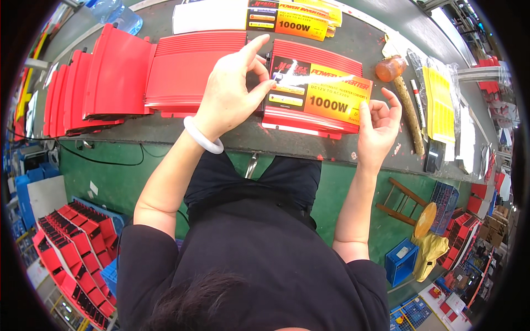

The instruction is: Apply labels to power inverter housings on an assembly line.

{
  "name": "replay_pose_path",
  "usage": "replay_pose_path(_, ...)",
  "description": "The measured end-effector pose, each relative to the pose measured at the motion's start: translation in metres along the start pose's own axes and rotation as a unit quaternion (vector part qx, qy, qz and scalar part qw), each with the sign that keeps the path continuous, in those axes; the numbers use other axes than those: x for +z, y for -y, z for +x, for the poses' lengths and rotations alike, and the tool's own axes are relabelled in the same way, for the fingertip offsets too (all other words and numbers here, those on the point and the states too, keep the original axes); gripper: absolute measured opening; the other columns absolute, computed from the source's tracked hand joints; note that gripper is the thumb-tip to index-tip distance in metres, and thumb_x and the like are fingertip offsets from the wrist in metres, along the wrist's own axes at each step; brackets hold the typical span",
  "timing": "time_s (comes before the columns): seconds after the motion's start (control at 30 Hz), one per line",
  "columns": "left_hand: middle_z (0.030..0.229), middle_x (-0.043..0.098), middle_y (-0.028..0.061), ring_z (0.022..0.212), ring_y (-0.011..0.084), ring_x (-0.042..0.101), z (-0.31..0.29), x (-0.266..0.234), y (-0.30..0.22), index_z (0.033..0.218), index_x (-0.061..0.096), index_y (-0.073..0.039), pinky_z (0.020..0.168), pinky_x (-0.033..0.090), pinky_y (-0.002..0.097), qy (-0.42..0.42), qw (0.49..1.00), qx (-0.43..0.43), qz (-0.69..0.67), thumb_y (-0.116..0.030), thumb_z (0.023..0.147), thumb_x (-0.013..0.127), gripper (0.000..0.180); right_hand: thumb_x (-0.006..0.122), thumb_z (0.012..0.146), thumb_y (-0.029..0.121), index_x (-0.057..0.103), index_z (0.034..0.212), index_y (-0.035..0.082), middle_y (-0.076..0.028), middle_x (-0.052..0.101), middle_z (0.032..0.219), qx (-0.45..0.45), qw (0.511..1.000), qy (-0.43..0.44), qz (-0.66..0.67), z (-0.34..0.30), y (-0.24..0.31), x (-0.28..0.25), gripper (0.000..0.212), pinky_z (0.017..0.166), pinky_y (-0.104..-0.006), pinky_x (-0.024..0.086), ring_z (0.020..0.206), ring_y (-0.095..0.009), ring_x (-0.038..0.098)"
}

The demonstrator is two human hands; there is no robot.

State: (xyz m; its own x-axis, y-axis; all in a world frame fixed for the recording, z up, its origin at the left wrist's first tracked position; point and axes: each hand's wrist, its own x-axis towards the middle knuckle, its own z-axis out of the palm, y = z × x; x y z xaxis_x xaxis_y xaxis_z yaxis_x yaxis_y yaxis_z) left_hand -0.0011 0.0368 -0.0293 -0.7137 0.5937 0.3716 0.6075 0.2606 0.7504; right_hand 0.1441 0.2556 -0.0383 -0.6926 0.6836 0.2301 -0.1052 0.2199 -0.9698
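Note:
A yellow, orange and black label (326, 92) lies over the ribbed top of a red power inverter (317, 51) in front of me. My left hand (236, 88) pinches the label's left edge between thumb and a finger, its index finger raised; a white band circles that wrist. At the label's right edge, my right hand (380, 122) holds its corner with the thumb, the other fingers curled. Glare crosses the label's middle. Left of this inverter, another red inverter (185, 69) without a label on its top sits partly behind my left hand.
Several red casings (113, 77) lean in a row at the left. A stack of labels (295, 19) lies at the back. To the right are a mallet (406, 99), a marker (417, 102) and yellow sheets (439, 105). A wooden stool (425, 219) lies on the green floor.

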Motion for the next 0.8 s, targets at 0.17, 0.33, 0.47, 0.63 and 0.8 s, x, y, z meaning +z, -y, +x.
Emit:
replay_pose_path(0.17,0.074,0.062,0.0037,0.092,0.0190,0.062,-0.0002,0.0006,0.0004,0.138,0.044,0.001,0.091,0.046,0.0336,-0.005,1.000,0.002,0.001,0.001,0.077,0.070,0.066,0.063,0.085,-0.005,0.044,0.125,0.002,0.000,0.057,0.082,-0.010,1.000,-0.002,-0.008,-0.0006,-0.0003,0.0004,0.045,0.072,-0.0203,0.043,0.075,-0.006,0.053)
replay_pose_path(0.33,0.078,0.065,0.0021,0.086,0.0212,0.062,-0.0009,0.0028,0.0051,0.137,0.048,-0.006,0.091,0.045,0.0377,-0.007,1.000,-0.003,-0.010,-0.006,0.076,0.072,0.065,0.063,0.084,-0.006,0.046,0.124,0.002,0.000,0.058,0.082,-0.027,0.999,-0.004,-0.030,-0.0017,-0.0002,0.0000,0.045,0.075,-0.0225,0.044,0.076,-0.007,0.054)
replay_pose_path(0.47,0.078,0.065,0.0024,0.085,0.0213,0.063,-0.0006,0.0019,0.0040,0.136,0.048,-0.006,0.088,0.046,0.0376,-0.010,1.000,-0.002,-0.010,-0.006,0.076,0.072,0.065,0.063,0.083,-0.005,0.046,0.124,0.002,0.000,0.058,0.082,-0.039,0.998,-0.004,-0.052,-0.0013,-0.0020,-0.0014,0.044,0.076,-0.0234,0.045,0.077,-0.007,0.055)
replay_pose_path(0.63,0.073,0.063,0.0044,0.094,0.0195,0.062,0.0001,0.0007,-0.0003,0.137,0.045,0.001,0.091,0.046,0.0336,0.004,1.000,-0.010,-0.005,0.000,0.078,0.069,0.065,0.064,0.083,-0.005,0.047,0.124,0.002,0.000,0.058,0.082,-0.038,0.998,0.001,-0.050,-0.0008,-0.0037,-0.0023,0.044,0.077,-0.0236,0.045,0.077,-0.007,0.055)
replay_pose_path(0.8,0.077,0.065,0.0038,0.084,0.0217,0.063,-0.0002,0.0026,0.0045,0.136,0.048,-0.004,0.085,0.048,0.0365,-0.013,1.000,0.005,-0.004,-0.006,0.076,0.072,0.064,0.064,0.084,-0.005,0.047,0.124,0.002,0.000,0.058,0.082,-0.040,0.998,0.004,-0.051,-0.0011,-0.0042,-0.0018,0.044,0.077,-0.0239,0.046,0.077,-0.007,0.055)
